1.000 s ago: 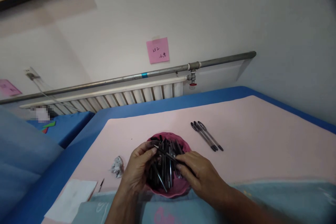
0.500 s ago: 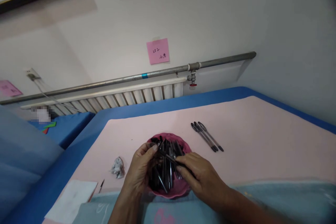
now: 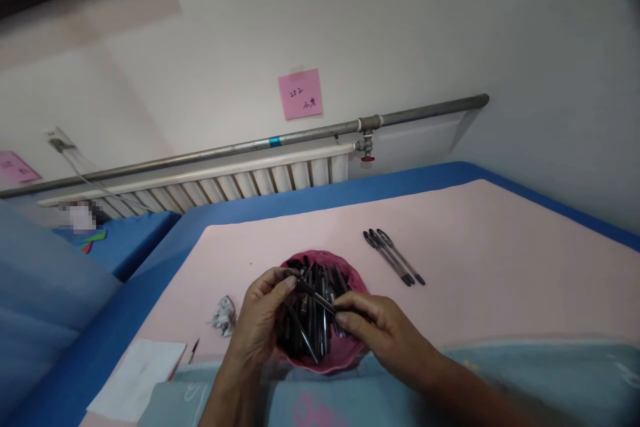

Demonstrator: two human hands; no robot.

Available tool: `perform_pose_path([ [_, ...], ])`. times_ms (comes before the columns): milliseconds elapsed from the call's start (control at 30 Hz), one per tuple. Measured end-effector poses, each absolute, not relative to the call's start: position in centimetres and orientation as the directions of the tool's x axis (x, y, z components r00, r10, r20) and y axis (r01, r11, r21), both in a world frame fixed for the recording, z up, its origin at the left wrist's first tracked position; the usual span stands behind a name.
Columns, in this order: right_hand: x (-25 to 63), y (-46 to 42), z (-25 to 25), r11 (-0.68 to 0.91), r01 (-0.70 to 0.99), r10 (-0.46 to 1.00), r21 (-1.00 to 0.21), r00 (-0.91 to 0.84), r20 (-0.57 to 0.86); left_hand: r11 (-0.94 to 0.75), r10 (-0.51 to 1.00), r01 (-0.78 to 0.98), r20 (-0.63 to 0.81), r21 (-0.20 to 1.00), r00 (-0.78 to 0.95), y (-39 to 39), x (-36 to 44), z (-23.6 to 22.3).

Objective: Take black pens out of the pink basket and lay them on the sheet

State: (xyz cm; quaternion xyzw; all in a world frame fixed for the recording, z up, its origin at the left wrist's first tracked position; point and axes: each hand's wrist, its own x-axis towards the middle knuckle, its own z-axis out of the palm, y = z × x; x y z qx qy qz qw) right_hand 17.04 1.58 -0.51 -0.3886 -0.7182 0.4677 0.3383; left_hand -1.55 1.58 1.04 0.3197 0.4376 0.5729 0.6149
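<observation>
Both hands hold one dark pen [image 3: 320, 298] above a pink basket [image 3: 356, 353]. My left hand [image 3: 263, 310] pinches its upper left end, where a black cap or grip shows. Around the pen's lower right end, the fingers of my right hand [image 3: 377, 327] are closed. Beneath them, the basket is filled with loose pen parts [image 3: 313, 333], black and clear, lying at various angles. Three pens [image 3: 393, 257] with dark ends lie side by side on the pink table cover, beyond my right hand. Whether cap and barrel are fully joined I cannot tell.
Left of the basket lies a crumpled bit of wrapping [image 3: 225, 315]. Near it are a small dark pen-like piece [image 3: 194, 350] and a white paper sheet [image 3: 140, 377]. A teal cloth [image 3: 540, 373] runs along the near edge. A radiator [image 3: 270, 180] stands behind the table.
The pen stays between both hands, and more of its barrel shows beside my right fingers. My left hand has shifted slightly left. The camera view has moved a little.
</observation>
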Motion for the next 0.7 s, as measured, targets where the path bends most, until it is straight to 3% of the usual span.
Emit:
perform_pose_path([
  [100, 17.0, 1.8, -0.9, 0.283, 0.267, 0.896, -0.921, -0.415, 0.155, 0.071, 0.985, -0.245, -0.105, 0.967, -0.133, 1.9, -2.7, 1.1],
  [200, 17.1, 1.9, -1.1, 0.288, 0.277, 0.916, -0.917, -0.359, 0.18, -0.001, 0.968, 0.111, 0.029, 0.994, -0.251, 2.2, -4.2, 0.9],
  [267, 17.2, 2.0, -1.1, 0.285, 0.273, 0.925, -0.919, -0.331, 0.188, 0.012, 0.961, 0.382, 0.095, 0.924, -0.259, 2.3, -4.8, 0.8],
  [400, 17.3, 2.1, -0.9, 0.279, 0.276, 0.928, -0.92, -0.326, 0.183, 0.027, 0.964, 0.792, 0.194, 0.61, -0.182, 2.4, -4.9, 0.7],
  [467, 17.3, 2.1, -0.9, 0.283, 0.28, 0.925, -0.917, -0.332, 0.184, 0.021, 0.972, 0.854, 0.189, 0.519, -0.139, 2.4, -4.6, 0.7],
  [700, 17.4, 2.2, -0.9, 0.296, 0.286, 0.92, -0.912, -0.342, 0.191, 0.057, 0.988, 0.914, 0.106, 0.402, -0.109, 2.5, -4.8, 0.3],
])
